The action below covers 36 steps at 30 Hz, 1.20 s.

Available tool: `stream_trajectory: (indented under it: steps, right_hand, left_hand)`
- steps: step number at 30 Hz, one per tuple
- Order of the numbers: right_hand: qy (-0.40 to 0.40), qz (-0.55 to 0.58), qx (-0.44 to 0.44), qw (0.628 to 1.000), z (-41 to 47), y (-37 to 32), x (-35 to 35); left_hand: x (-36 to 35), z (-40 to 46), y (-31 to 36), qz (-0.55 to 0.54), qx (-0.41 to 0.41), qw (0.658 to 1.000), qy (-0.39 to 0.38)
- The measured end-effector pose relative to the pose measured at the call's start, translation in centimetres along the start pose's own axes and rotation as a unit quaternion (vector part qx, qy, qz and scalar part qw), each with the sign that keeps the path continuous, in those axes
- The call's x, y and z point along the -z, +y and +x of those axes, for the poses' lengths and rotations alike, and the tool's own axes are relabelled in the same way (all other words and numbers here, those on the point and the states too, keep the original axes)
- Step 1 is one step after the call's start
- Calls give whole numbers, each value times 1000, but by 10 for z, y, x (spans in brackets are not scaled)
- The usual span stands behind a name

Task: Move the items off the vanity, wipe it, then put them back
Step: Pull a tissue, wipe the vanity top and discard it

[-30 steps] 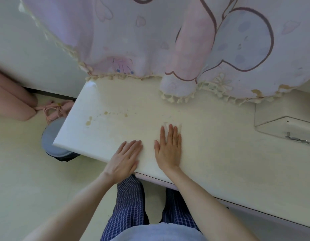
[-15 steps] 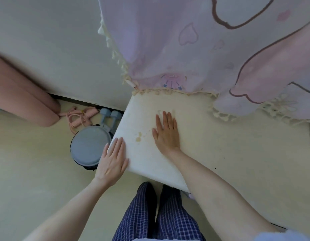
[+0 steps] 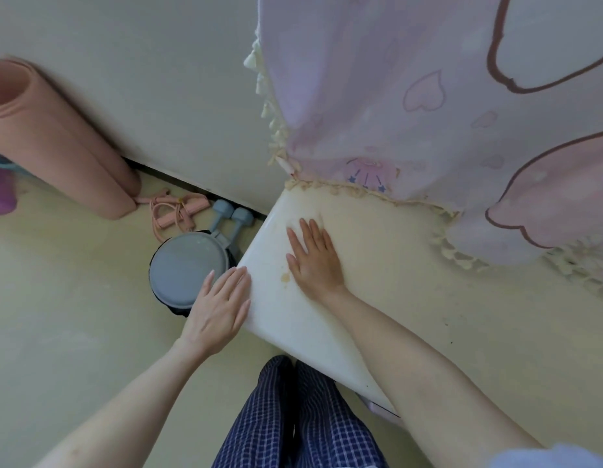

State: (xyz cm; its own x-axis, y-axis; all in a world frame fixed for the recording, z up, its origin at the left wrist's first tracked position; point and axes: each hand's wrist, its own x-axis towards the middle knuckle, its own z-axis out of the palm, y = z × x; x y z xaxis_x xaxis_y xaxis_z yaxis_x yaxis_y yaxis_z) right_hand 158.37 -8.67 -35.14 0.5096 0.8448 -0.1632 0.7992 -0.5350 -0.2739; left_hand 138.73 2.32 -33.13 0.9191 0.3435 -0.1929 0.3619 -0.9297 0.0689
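Cream vanity (image 3: 377,282) bare, yellowish stain (image 3: 285,278) near left corner; right hand (image 3: 315,261) flat beside it, left hand (image 3: 219,309) flat on the edge.

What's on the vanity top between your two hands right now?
In the head view, a small yellowish stain sits on the vanity between the left hand and right hand; otherwise bare.

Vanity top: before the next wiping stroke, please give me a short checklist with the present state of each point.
1. Items removed from the visible vanity top: ok.
2. Right hand flat on the surface: ok.
3. Wipe under the right hand: cannot tell, only a faint edge shows past the fingertips.
4. Yellowish stain beside the right hand removed: not ok.
5. Left hand steady at the corner edge: ok.
6. Curtain hem off the surface: not ok.
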Motion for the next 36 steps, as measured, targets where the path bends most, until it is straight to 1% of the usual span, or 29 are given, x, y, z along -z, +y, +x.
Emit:
stream_trajectory:
  steps: [2, 4, 10, 13, 18, 20, 24, 27, 29, 31, 33, 35, 36]
  right_hand:
    - [-8, 1, 0, 1000, 5, -10, -2]
    - [-12, -8, 19, 1000, -1, -19, -9]
    - [6, -34, 84, 996, -49, -40, -34]
    - [6, -35, 86, 996, -53, -42, -35]
    - [-2, -25, 4, 1000, -10, -58, -26]
    - [-5, -31, -11, 999, -2, -61, -24]
    - [20, -26, -14, 999, -24, -62, -32]
    - [18, -18, -32, 999, -50, -70, -37]
    - [17, -19, -52, 998, -48, -73, -36]
    - [31, -17, -93, 995, -36, -79, -34]
    - [33, -3, -153, 988, -20, -89, -30]
    - [38, 13, -215, 976, -11, -102, -28]
    - [31, 25, -230, 972, -10, -107, -26]
  left_hand:
    - [-1, -4, -3, 4, 4, 1000, -6]
    - [-3, -7, -5, -1, 2, 1000, -10]
    - [-8, -8, -3, -15, 18, 1000, -11]
    - [-9, -9, -5, -15, 20, 1000, -15]
    - [-7, -10, -5, -5, 13, 1000, -18]
    - [-6, -9, -7, -1, 3, 1000, -11]
    - [-4, -7, -14, 1, -21, 1000, -8]
    - [-7, -8, -18, -11, -35, 999, -21]
    - [-8, -8, -21, -12, -50, 998, -24]
    - [-8, -5, -29, -20, -75, 997, -19]
    - [-7, -1, -39, -12, -106, 994, -17]
    - [-6, 2, -51, -8, -156, 987, -19]
    - [-5, 4, -58, -11, -178, 984, -18]
